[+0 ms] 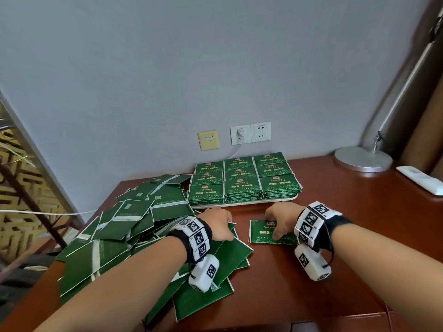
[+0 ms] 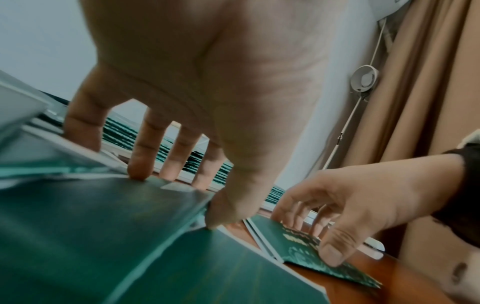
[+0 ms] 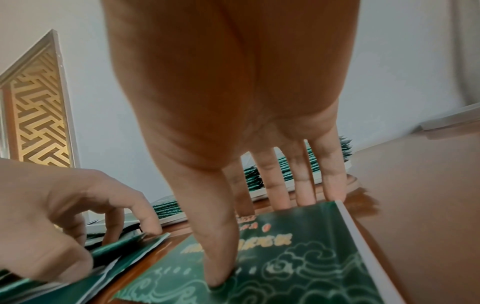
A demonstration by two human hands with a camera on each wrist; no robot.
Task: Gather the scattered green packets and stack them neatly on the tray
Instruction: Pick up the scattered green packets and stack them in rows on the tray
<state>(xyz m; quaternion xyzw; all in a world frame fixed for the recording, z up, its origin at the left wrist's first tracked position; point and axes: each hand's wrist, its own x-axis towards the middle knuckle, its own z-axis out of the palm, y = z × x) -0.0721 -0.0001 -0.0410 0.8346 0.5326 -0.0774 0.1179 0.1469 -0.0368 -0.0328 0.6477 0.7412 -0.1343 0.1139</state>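
Hands press green packets

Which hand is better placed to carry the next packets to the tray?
Probably the right hand: it rests on the small stack in front of the tray; the left hand is on the loose pile.
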